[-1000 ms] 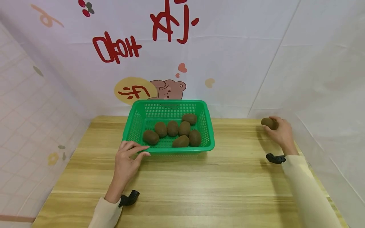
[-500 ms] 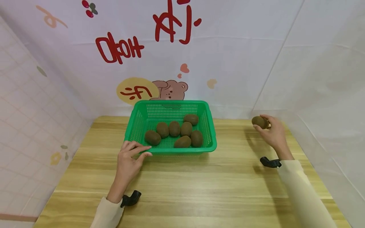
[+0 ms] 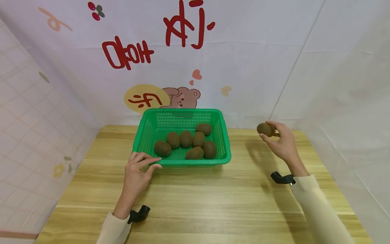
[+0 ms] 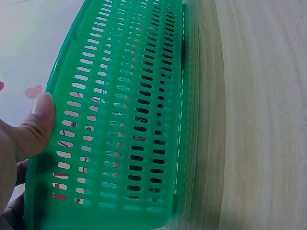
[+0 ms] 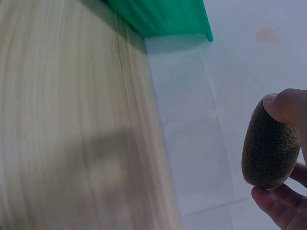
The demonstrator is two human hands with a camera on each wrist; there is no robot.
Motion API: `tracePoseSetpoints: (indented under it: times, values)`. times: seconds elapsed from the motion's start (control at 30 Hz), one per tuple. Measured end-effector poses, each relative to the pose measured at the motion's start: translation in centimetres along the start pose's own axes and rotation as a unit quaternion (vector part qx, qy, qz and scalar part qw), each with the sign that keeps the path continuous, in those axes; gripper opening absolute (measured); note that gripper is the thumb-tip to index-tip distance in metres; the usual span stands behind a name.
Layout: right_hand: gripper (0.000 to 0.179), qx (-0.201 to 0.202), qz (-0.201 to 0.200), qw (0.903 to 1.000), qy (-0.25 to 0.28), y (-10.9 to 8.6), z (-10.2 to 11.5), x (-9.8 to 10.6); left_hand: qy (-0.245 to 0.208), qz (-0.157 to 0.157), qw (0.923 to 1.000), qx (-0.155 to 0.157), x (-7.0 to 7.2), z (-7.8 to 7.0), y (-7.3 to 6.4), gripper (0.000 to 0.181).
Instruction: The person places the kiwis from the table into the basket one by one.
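Note:
A green slotted plastic basket (image 3: 182, 162) stands on the wooden table with several brown kiwis (image 3: 186, 139) lying in it. At its front left corner, my left hand (image 3: 137, 174) pinches the rim, thumb on the outer side. The left wrist view shows that thumb (image 4: 38, 122) against the basket's slotted wall (image 4: 110, 115). Off to the right of the basket, my right hand (image 3: 281, 142) holds one kiwi (image 3: 265, 129) between thumb and fingers, raised above the table. In the right wrist view the fuzzy kiwi (image 5: 270, 146) is gripped near its ends.
The wooden table (image 3: 195, 206) reaches back to a white wall covering (image 3: 250, 74) printed with red characters and a bear. Side sheets hang to the left and right. A black wrist camera (image 3: 282, 178) sits on the right wrist, another (image 3: 139, 214) on the left.
My right hand has carried the kiwi leftward from the table's far right back area, toward the basket. My left hand keeps its place on the rim, and the basket stays put.

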State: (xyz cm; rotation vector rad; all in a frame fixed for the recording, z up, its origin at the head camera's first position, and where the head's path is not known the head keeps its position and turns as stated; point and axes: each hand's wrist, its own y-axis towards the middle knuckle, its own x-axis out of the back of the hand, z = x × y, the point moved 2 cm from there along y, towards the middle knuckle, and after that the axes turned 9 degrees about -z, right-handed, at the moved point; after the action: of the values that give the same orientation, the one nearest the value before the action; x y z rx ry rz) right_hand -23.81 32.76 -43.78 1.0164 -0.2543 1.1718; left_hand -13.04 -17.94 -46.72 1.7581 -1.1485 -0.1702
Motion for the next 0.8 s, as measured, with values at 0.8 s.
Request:
tracePoseSetpoints:
  times: [0.8]
  values:
    - [0.058,0.107,0.009,0.9915,0.073,0.5,7.7,-2.3,0.000,0.001,1.0000,-0.004,-0.1,0.2,0.0,0.028]
